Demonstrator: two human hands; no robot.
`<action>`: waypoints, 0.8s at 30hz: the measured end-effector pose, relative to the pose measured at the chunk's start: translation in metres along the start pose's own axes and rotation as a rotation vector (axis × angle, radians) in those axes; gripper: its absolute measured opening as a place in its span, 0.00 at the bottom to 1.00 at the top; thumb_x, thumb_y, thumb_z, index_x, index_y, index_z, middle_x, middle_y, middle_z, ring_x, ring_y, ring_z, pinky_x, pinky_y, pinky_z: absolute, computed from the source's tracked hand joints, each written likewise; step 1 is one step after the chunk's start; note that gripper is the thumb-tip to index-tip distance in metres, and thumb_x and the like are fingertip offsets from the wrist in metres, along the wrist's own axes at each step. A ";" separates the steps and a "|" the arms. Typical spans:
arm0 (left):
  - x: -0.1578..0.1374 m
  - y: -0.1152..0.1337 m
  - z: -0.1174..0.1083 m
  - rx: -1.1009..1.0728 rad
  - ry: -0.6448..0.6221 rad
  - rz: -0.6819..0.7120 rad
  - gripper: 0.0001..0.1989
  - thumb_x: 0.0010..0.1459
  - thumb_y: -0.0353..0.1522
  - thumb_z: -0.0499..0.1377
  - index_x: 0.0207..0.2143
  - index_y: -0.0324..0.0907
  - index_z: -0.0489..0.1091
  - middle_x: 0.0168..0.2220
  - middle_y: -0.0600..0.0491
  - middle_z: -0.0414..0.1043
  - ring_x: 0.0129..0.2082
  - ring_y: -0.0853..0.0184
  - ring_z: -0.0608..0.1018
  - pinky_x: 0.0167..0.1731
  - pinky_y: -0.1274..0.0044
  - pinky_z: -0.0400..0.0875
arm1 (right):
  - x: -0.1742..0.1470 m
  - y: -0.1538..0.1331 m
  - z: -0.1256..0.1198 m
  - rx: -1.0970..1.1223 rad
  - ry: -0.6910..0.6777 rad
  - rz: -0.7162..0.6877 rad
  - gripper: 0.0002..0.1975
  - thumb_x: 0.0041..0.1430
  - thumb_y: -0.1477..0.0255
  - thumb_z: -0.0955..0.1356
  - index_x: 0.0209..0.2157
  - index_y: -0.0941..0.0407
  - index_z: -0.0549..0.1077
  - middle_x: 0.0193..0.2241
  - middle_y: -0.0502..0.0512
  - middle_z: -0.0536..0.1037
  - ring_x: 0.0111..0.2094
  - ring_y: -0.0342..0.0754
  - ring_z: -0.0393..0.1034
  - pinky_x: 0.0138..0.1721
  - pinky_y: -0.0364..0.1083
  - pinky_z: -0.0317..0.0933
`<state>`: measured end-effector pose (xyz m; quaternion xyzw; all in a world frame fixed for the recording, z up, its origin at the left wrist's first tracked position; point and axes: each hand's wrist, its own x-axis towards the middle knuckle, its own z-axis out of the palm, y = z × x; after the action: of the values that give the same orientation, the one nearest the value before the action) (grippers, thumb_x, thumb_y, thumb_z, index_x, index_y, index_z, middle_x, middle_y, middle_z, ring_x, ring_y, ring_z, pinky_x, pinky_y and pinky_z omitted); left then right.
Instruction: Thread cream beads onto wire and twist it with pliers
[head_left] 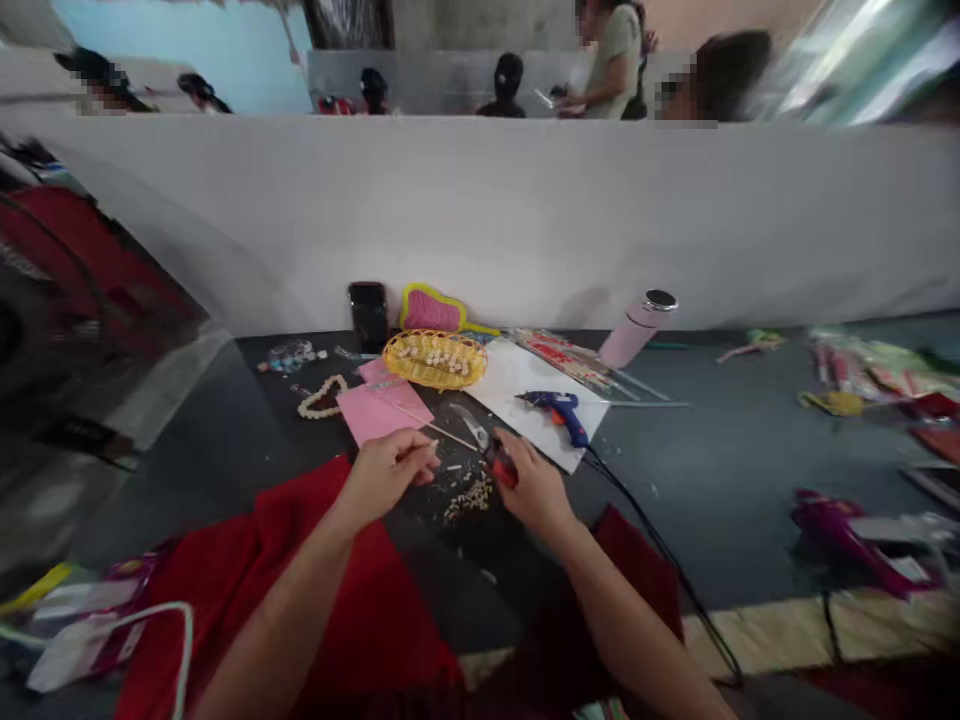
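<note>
My left hand (394,465) is closed in a pinch on a small pale piece (435,445), too small to name exactly. Fingers of my right hand (534,482) wrap round the red and black handles of pruning shears (472,425), whose curved metal blades point up and left. Between and below my hands, a loose pile of small pale pieces (469,498) lies on the dark table. Pink paper sheets (379,412) lie just beyond my left hand, a thin stick (452,437) beside them. A yellow woven basket (397,372) holds similar pale pieces.
A blue glue gun (566,405) rests on white paper (517,385), its black cord (652,535) running off the front edge. A pink bottle (637,330), a black phone (368,315) and a heart-shaped beaded loop (322,412) stand or lie around. Red cloth (300,570) covers the front left.
</note>
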<state>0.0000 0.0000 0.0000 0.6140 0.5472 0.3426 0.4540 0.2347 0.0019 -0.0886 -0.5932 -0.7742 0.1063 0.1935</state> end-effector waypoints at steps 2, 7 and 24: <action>0.007 -0.012 -0.004 -0.005 0.040 -0.010 0.12 0.55 0.39 0.55 0.29 0.39 0.69 0.27 0.52 0.75 0.22 0.71 0.76 0.25 0.80 0.71 | 0.005 0.006 -0.003 -0.058 -0.005 0.063 0.27 0.59 0.64 0.63 0.59 0.53 0.54 0.52 0.57 0.68 0.47 0.52 0.67 0.44 0.46 0.62; 0.024 -0.046 0.002 -0.186 0.008 -0.072 0.13 0.53 0.40 0.57 0.31 0.38 0.69 0.27 0.50 0.75 0.22 0.70 0.75 0.23 0.79 0.71 | 0.010 0.015 -0.009 -0.193 -0.076 0.084 0.28 0.57 0.58 0.65 0.56 0.53 0.60 0.45 0.58 0.72 0.43 0.53 0.68 0.41 0.47 0.62; 0.042 -0.101 0.036 -0.527 -0.068 -0.181 0.17 0.48 0.42 0.62 0.32 0.36 0.68 0.27 0.51 0.74 0.22 0.74 0.73 0.23 0.81 0.69 | 0.027 -0.009 -0.025 -0.236 -0.076 -0.068 0.18 0.62 0.69 0.59 0.53 0.52 0.65 0.49 0.58 0.69 0.49 0.54 0.59 0.46 0.51 0.56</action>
<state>0.0037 0.0339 -0.1103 0.4344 0.4762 0.4107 0.6448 0.2313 0.0232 -0.0578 -0.5808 -0.8078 0.0302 0.0966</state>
